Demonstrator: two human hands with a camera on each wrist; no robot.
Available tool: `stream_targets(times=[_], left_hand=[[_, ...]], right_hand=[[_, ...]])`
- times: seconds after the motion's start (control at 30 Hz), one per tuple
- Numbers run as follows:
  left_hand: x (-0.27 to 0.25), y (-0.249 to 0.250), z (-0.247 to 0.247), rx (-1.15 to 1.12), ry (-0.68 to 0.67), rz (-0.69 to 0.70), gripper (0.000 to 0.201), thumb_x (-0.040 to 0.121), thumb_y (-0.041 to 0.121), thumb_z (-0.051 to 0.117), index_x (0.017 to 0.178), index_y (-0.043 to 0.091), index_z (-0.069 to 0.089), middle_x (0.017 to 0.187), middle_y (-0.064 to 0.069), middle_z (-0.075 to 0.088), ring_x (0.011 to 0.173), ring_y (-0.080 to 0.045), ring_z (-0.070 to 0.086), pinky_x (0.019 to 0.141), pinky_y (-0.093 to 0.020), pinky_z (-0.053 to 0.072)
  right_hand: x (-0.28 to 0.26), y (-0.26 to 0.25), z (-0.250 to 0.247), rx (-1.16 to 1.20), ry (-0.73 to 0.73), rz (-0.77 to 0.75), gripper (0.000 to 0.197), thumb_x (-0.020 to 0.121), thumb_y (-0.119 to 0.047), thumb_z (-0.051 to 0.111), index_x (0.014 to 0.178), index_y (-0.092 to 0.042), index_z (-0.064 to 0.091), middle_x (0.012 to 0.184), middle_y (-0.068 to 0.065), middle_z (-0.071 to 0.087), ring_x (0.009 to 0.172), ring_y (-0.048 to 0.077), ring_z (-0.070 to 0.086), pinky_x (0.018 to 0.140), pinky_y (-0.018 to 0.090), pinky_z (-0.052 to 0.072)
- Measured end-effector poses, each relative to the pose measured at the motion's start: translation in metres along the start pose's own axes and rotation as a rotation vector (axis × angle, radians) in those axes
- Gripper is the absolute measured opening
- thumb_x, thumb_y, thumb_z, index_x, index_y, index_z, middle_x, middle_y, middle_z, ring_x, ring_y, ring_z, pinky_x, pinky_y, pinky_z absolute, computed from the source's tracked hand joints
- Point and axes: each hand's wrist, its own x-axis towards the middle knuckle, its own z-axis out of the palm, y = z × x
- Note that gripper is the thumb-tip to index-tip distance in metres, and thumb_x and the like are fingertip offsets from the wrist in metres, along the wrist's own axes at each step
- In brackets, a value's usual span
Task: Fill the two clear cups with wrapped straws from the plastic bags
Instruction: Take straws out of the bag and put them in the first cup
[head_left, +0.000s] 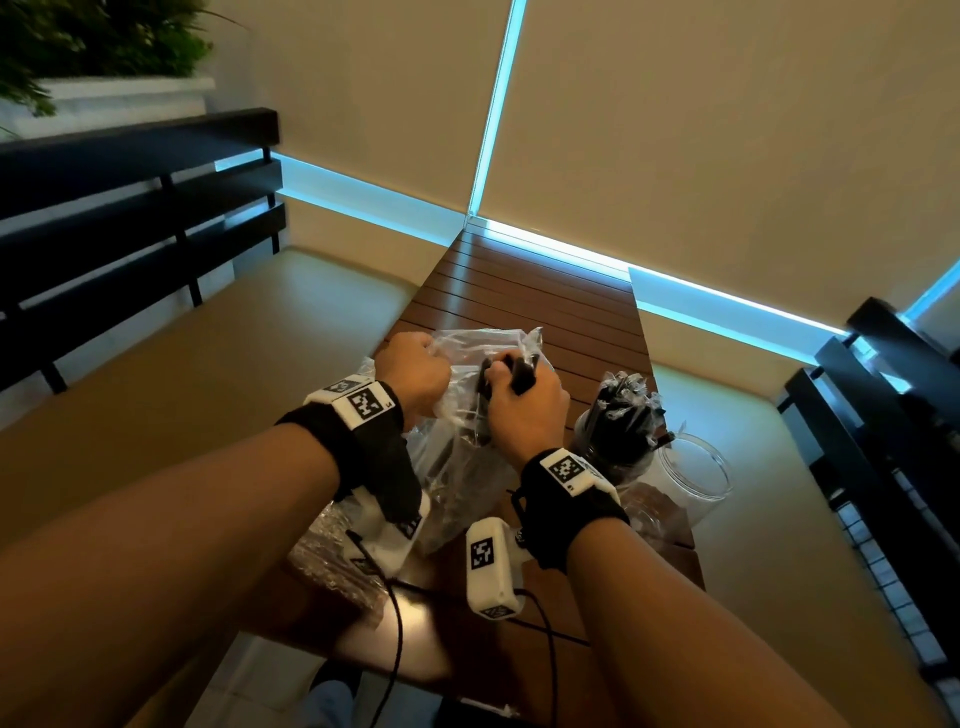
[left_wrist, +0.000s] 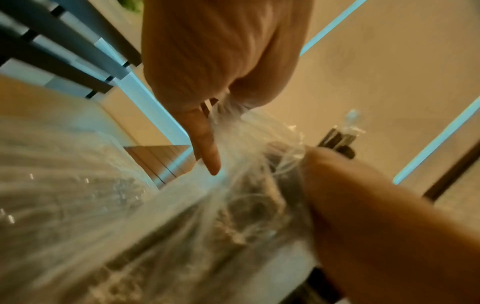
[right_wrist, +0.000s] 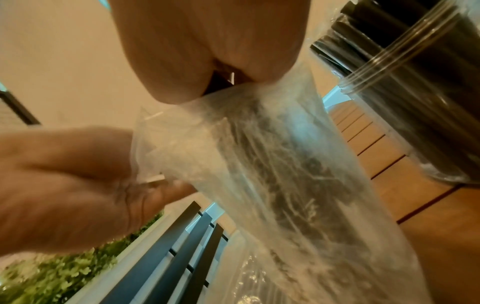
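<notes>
Over the slatted wooden desk (head_left: 524, 291), the left hand (head_left: 415, 369) bunches the crinkled clear plastic bag (head_left: 467, 467) in a tight grip. The right hand (head_left: 524, 405) clenches a bundle of black wrapped straws (head_left: 522, 374) at the bag's mouth. Beside it stand a straw-filled clear cup (head_left: 618, 431) and an empty clear cup (head_left: 693, 473).
</notes>
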Motion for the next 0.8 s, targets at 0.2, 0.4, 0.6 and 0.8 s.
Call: stream_targets(times=[0.2,0.4,0.6,0.8], left_hand=[[-0.001,-0.003,0.0,0.103,-0.068,-0.004,0.02,0.078,-0.005,0.05,0.083,0.013,0.057,0.094,-0.013,0.065,0.088,-0.037,0.067,0.068,-0.052,0.061],[0.002,-0.005,0.002,0.119,-0.058,0.022,0.026,0.079,-0.008,0.048,0.082,0.015,0.059,0.088,-0.006,0.062,0.087,-0.032,0.066,0.069,-0.048,0.061],[0.01,-0.012,-0.004,0.168,-0.042,0.016,0.025,0.083,-0.007,0.048,0.085,0.015,0.059,0.092,-0.003,0.061,0.089,-0.027,0.063,0.07,-0.041,0.061],[0.016,-0.012,-0.006,0.185,-0.026,0.009,0.023,0.081,-0.005,0.05,0.09,0.012,0.062,0.092,-0.004,0.062,0.091,-0.029,0.064,0.078,-0.047,0.06]], right_hand=[[0.013,-0.026,-0.002,0.247,0.098,0.049,0.016,0.102,-0.039,0.045,0.102,-0.023,0.046,0.085,0.003,0.067,0.076,0.02,0.066,0.067,0.034,0.053],[0.029,-0.043,-0.004,0.312,0.202,0.068,0.032,0.103,-0.04,0.044,0.122,-0.015,0.051,0.076,-0.012,0.056,0.064,-0.001,0.054,0.054,0.014,0.039],[0.061,-0.085,-0.031,0.432,0.363,0.072,0.034,0.101,-0.048,0.044,0.112,-0.018,0.054,0.08,-0.008,0.057,0.072,0.01,0.06,0.069,0.031,0.05],[0.074,-0.108,-0.055,0.518,0.364,-0.005,0.034,0.092,-0.061,0.051,0.098,-0.028,0.051,0.077,-0.009,0.055,0.07,0.012,0.056,0.076,0.042,0.054]])
